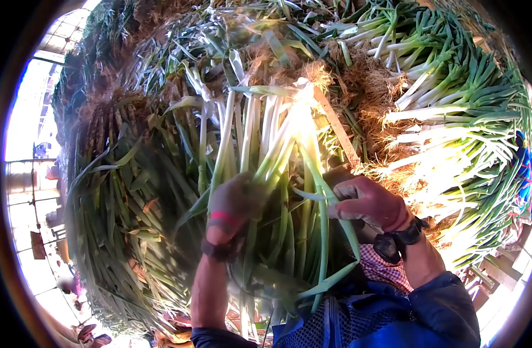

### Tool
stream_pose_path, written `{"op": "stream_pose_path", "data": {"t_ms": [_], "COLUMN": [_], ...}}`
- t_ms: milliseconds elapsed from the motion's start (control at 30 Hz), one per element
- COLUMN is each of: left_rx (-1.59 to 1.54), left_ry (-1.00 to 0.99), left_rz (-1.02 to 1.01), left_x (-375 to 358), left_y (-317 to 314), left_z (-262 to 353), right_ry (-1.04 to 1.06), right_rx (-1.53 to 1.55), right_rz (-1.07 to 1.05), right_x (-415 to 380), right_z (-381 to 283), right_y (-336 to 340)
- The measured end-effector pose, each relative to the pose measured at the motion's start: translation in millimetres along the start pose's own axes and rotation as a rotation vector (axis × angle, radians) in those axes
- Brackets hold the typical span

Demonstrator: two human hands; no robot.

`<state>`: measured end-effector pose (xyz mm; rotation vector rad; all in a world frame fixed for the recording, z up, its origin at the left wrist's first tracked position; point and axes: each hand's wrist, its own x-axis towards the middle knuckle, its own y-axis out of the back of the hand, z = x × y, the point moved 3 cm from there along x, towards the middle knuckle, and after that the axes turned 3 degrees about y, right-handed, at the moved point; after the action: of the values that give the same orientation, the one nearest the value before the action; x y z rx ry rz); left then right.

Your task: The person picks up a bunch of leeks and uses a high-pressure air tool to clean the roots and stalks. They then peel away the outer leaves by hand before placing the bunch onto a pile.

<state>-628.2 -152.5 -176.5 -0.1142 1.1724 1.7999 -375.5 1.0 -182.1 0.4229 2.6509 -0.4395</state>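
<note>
My left hand (240, 198), in a dark glove with a red cuff and partly smeared by motion, closes around the stalk of a large green onion (284, 142). The onion's white end points away from me in bright sunlight, with roots at its tip. My right hand (370, 203), also gloved, has its thumb and fingers pinched on a long green leaf (351, 235) that bends down from the same onion. More white stalks (248, 124) lie side by side just beyond my left hand.
A heap of untrimmed green onions (121, 203) spreads over the left side. Cleaner onions (451, 116) are stacked along the right, their brown roots (382, 98) facing inward. A thin wooden strip (337, 127) lies slanted between the heaps.
</note>
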Motion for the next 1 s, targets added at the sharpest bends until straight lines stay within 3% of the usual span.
{"op": "stream_pose_path", "data": {"t_ms": [67, 133, 167, 233, 267, 300, 400, 500, 567, 667, 700, 733, 833, 900, 967, 1000], "left_rx": [-0.018, 0.233, 0.231, -0.154, -0.397, -0.395, -0.530, -0.299, -0.175, -0.330, -0.331, -0.216, -0.136, 0.064, 0.183, -0.060], "left_ry": [-0.037, -0.259, -0.260, -0.078, -0.034, -0.037, 0.021, -0.135, -0.098, 0.018, 0.017, 0.069, 0.126, -0.117, -0.065, -0.055], "left_rz": [0.017, 0.309, 0.312, 0.043, -0.219, -0.216, -0.524, -0.408, -0.361, -0.358, -0.351, -0.315, -0.250, -0.304, -0.286, -0.187], "left_x": [-1, -6, -8, -18, -23, -23, -28, -40, -57, -70, -73, -78, -87, -83, -70, -61], "left_y": [-3, -5, -11, -20, -25, -28, -46, -34, -21, -37, -36, -35, -22, -9, 7, 24], "left_z": [-4, 4, 6, 23, 29, 26, 7, -9, -5, -46, -42, -33, -18, -17, -30, -39], "right_ry": [0.041, 0.035, 0.024, 0.018, 0.080, 0.143, 0.196, 0.226, 0.125, 0.025, 0.098, -0.072, -0.142, -0.245, 0.442, 0.290], "right_rx": [0.126, 0.049, -0.022, -0.110, -0.226, -0.340, -0.520, -0.430, -0.556, -0.593, -0.717, -0.674, -0.401, -0.344, -0.139, 0.123], "right_rz": [-0.022, -0.084, -0.146, -0.164, -0.170, -0.174, -0.148, -0.319, -0.045, 0.472, 0.611, 0.532, 0.472, 0.339, 0.302, 0.276], "right_x": [-10, -15, -18, -18, -17, -17, -12, -4, 19, 50, 71, 87, 155, 171, 199, 192], "right_z": [-20, -22, -21, -22, -26, -28, -12, -14, -11, -15, 9, 9, 66, 75, 105, 99], "right_y": [-4, -9, -14, -36, -52, -68, -110, -108, -74, -9, 10, 24, 47, 40, 37, 33]}}
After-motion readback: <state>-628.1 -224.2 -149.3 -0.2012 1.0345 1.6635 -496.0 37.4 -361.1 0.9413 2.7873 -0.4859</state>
